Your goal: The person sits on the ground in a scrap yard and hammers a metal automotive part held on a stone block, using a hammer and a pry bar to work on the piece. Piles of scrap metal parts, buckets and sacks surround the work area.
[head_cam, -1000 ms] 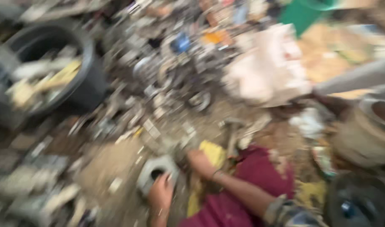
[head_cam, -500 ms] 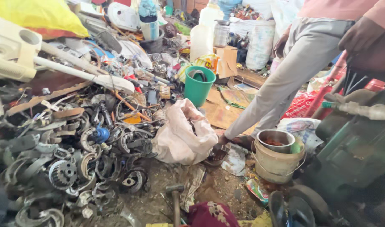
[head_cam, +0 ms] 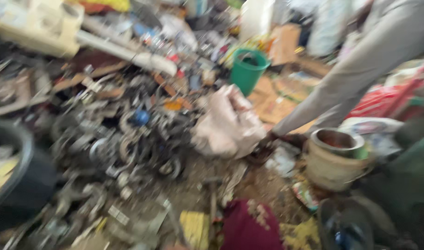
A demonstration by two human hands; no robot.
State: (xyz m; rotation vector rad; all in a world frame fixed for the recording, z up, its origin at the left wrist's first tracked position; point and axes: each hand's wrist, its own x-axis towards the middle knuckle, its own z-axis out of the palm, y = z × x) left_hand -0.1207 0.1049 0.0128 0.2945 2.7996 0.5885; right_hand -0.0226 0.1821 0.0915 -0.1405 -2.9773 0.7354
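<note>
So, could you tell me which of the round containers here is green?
The green bucket standing upright beyond the pale sack; the black tub sits far left, the tan pot at right.

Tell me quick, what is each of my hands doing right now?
Left hand: not in view.
Right hand: not in view.
The blurred frame shows only the scrap metal pile, a green bucket and another person's leg.

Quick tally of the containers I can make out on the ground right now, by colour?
Green bucket: 1
Tan bucket: 1
Black tub: 1
Total: 3
The picture is blurred; smaller containers among the metal scrap cannot be told.
</note>
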